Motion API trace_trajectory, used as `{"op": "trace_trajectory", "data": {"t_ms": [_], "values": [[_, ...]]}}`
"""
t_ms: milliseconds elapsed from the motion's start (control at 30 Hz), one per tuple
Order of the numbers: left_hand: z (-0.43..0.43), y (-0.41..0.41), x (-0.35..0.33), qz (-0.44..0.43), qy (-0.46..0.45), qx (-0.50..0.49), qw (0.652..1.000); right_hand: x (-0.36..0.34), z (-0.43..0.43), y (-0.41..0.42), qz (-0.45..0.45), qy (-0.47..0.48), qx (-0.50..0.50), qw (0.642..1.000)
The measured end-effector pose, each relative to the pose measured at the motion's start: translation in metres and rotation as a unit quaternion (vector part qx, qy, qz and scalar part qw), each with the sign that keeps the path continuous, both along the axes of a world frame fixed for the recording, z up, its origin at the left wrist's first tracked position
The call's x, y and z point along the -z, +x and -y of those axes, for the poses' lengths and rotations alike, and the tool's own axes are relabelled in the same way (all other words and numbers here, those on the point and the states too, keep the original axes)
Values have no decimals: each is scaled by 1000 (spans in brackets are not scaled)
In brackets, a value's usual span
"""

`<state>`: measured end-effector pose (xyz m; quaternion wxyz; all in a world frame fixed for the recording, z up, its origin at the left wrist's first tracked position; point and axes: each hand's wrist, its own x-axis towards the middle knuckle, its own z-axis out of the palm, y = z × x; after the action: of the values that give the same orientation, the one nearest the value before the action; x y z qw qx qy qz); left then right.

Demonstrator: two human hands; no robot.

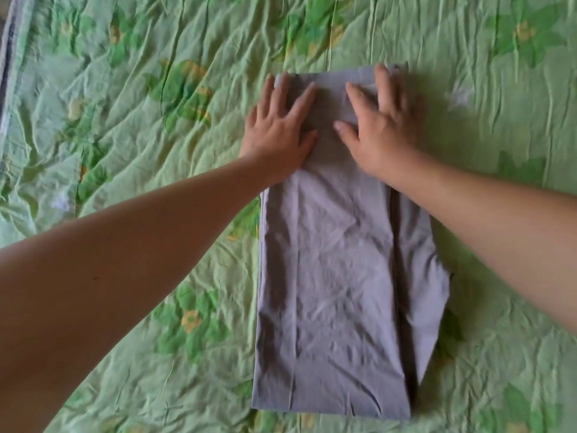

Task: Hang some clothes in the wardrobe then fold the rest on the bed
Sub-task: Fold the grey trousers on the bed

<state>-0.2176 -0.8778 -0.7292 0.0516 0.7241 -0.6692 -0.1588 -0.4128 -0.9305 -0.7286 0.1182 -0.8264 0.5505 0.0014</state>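
Note:
A grey garment [337, 276] lies folded into a long narrow strip on the bed, running from near me to the far middle. My left hand [281, 129] rests flat on its far left part, fingers spread and straight. Beside it, my right hand [379, 123] presses flat on the far right part, fingers spread toward the far edge. Both palms push down on the cloth and neither holds it. A second layer of the garment shows along the right side, under the top layer.
The bed is covered with a wrinkled light green sheet [140, 189] printed with darker green and yellow flowers. The edge of the bed [6, 89] shows at the far left.

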Motion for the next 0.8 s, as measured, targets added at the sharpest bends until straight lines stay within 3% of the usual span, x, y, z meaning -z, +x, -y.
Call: {"op": "trace_trajectory", "data": {"t_ms": [100,267,367,467,667,800], "values": [[-16,-6,18,30,32,23,999,18,-10,-3,-58,55,-1,997],[-61,-30,-3,84,18,29,996,-9,-64,-4,-55,-25,-46,997],[-151,-48,3,59,10,62,996,1,-150,-38,-60,-26,-126,990],[-227,-44,26,54,60,57,995,24,-209,-77,-110,-6,-124,986],[-238,-43,27,31,54,30,998,21,-220,-72,-91,9,-84,992],[-299,-53,13,15,59,65,996,5,-279,-94,-58,23,-157,986]]}}
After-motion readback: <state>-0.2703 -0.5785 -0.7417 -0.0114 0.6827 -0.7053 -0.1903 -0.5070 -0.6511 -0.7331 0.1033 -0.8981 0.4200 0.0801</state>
